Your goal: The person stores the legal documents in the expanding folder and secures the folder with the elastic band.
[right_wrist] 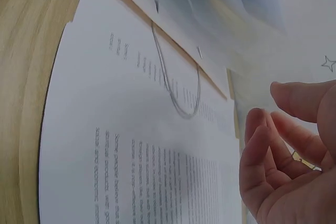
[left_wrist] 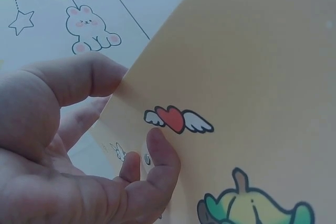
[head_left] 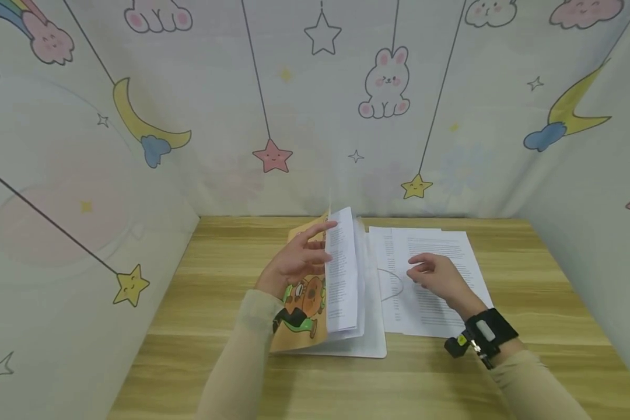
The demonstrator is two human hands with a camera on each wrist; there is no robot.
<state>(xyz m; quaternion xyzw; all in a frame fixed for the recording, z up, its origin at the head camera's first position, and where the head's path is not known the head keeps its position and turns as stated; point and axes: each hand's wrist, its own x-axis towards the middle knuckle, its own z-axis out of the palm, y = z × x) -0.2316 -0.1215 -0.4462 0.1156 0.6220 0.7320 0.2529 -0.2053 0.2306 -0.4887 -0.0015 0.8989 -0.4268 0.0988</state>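
In the head view a folder (head_left: 300, 326) with an orange cartoon-print cover stands partly open, printed sheets (head_left: 341, 274) and clear leaves raised inside it. My left hand (head_left: 296, 262) holds the raised cover by its edge. In the left wrist view, some fingers lie across the cover's printed face (left_wrist: 252, 77) and others pass behind its edge. A thin grey elastic loop (head_left: 402, 286) extends from the folder's right edge over loose printed papers (head_left: 441, 303). Above these papers hovers my right hand (head_left: 441, 280), fingers loosely bent, nothing between them.
The folder and papers lie on a wood-grain table (head_left: 189, 373). A pale curtain (head_left: 315, 116) printed with stars, moons and rabbits closes off the back and both sides. Each wrist wears a black strap (head_left: 490, 332) with a small camera.
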